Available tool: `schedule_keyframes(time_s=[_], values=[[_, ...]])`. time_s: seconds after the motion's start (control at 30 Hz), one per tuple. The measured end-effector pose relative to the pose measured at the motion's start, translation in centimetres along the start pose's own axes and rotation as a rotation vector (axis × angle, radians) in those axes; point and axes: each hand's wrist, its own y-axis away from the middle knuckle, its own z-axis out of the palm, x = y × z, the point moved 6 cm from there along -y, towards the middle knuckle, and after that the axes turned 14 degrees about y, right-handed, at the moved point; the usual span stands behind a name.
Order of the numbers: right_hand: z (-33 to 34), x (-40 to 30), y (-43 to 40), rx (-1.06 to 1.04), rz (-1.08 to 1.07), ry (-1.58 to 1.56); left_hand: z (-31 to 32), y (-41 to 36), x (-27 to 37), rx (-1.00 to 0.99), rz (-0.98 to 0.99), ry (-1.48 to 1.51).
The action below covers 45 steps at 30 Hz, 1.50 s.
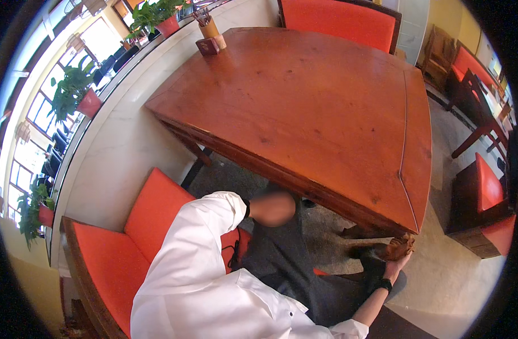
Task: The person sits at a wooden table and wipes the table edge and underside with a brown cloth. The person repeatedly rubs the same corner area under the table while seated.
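My right hand (397,263), with a dark band at the wrist, grips a crumpled brown cloth (401,247). The cloth is at the near right corner of a reddish-brown wooden table (301,101), just below the tabletop's edge. Whether it touches the wood there cannot be told. My left hand (272,207) lies over my dark-clothed leg (280,250), close to the table's near edge. That hand is blurred, so its fingers cannot be made out.
A bamboo holder with chopsticks (208,29) and a small dark red box (207,47) stand at the table's far left corner. A red cushioned bench (110,250) is beneath me. A red-backed seat (339,21) is opposite. Potted plants (89,103) line the left ledge; a red chair (487,186) stands right.
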Motion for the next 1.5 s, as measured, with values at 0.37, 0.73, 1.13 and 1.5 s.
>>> schedule_keyframes(time_s=[0.37,0.73,1.13,1.5], values=[[-1.8,1.5,-0.5,0.066,0.084,-0.084,0.2,0.1,-0.2,0.005,-0.013,0.007],[-2.3,1.9,-0.8,0.075,0.078,-0.061,0.9,0.9,-1.3,-0.035,-0.053,-0.011],[-2.8,2.2,-0.4,0.042,0.119,-0.096,0.5,0.3,-0.7,0.001,-0.015,0.011],[1.8,-0.2,1.4,0.175,0.153,-0.094,-0.2,0.4,0.0,0.021,0.001,-0.010]])
